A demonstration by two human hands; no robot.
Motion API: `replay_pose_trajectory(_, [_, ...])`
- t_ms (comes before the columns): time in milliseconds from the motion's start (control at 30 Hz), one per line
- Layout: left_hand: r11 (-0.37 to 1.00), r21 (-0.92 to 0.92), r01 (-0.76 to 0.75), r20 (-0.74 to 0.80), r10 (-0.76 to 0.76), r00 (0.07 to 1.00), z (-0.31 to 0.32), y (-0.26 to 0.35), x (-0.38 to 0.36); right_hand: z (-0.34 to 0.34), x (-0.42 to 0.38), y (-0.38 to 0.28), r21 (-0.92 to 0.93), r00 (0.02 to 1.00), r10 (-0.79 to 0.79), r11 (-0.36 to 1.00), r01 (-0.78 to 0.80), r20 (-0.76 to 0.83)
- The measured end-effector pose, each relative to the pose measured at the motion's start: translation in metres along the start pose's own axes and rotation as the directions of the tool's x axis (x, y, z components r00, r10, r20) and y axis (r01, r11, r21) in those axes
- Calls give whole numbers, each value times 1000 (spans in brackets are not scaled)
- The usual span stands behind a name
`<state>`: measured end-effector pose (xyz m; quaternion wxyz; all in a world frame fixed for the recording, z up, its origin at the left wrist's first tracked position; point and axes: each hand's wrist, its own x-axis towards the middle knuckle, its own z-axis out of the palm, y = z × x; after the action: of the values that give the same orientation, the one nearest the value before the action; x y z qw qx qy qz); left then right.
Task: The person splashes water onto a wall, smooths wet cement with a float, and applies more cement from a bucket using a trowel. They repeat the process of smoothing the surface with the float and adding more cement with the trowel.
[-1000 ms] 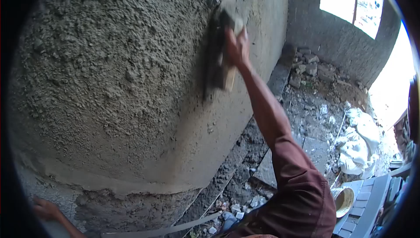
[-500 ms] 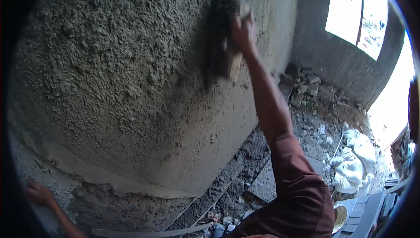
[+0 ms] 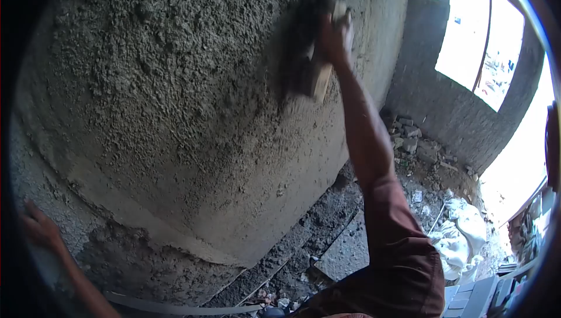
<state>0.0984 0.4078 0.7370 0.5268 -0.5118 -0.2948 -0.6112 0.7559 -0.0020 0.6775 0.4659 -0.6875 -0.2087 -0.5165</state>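
Note:
My right hand (image 3: 336,40) is raised high on the wall, fingers wrapped around the handle of a wooden plastering float (image 3: 321,83). The float is blurred by motion, its long face laid against the wet mortar (image 3: 175,78) on the wall. Lumpy, rough mortar covers the wall left of the float, while a smoother band runs below and to the right. At the lower left edge, my left hand (image 3: 40,226) is against the rough grey wall surface with its fingers stretched out, holding nothing. Part of that hand fades into the dark rim of the view.
A side wall with a bright window opening (image 3: 480,37) stands at the right. Broken bricks (image 3: 411,134) lie at its foot. White sacks (image 3: 461,233) rest on the rubble-strewn ground, near grey slabs (image 3: 476,294) at the lower right. A long strip (image 3: 181,305) crosses the bottom.
The camera view has tilted, so the window and sacks sit differently. The float has moved upward along the wall in my right hand. My left hand has shifted upward too.

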Motion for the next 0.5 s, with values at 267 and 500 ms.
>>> replay_pose_trajectory(267, [991, 97, 93, 148, -106, 983, 40, -44, -39, -25, -153, -23, 362, 993, 100, 925, -115, 61])
replay_pose_trajectory(500, [990, -106, 89, 50, -85, 995, 1, 4, -10, -7, 44, -57, -47, 969, 162, 987, -156, 186])
